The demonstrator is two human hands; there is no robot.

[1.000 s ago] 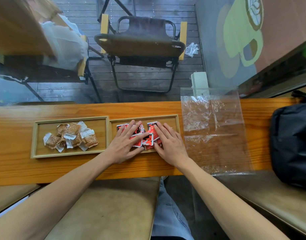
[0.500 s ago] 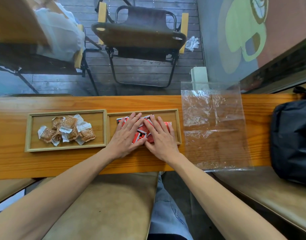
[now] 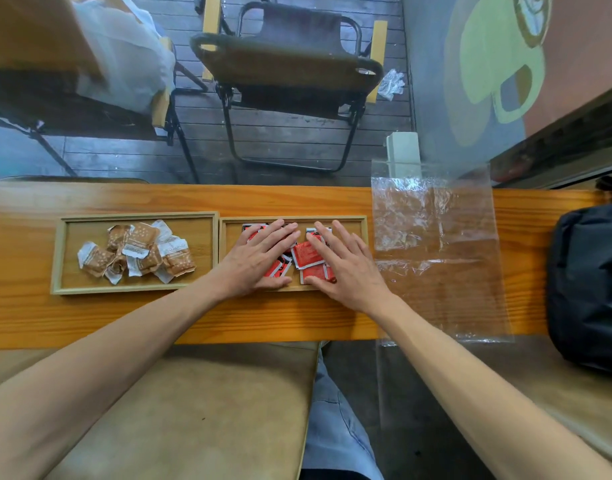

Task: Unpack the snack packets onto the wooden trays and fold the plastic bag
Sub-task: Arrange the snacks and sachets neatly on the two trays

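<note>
Two wooden trays sit side by side on the narrow wooden counter. The left tray [image 3: 56,258] holds a heap of several brown-and-white snack packets [image 3: 138,252]. The right tray [image 3: 362,225] holds several red snack packets [image 3: 308,254]. My left hand [image 3: 259,254] and my right hand [image 3: 346,268] both lie flat on the red packets with fingers spread, gripping nothing. Part of the red pile is hidden under my palms. The clear plastic bag [image 3: 439,244] lies flat and empty just right of the right tray, overhanging the counter's near and far edges.
A black bag [image 3: 588,285] sits at the counter's right end. Beyond the counter [image 3: 20,317] is glass, with a folding chair [image 3: 287,64] and a white sack [image 3: 124,53] outside. A tan cushioned bench [image 3: 179,403] lies below my arms.
My hands have spread slightly apart over the red packets, the right one sliding rightward, uncovering packets in the middle. The trays and the bag have not moved on the counter.
</note>
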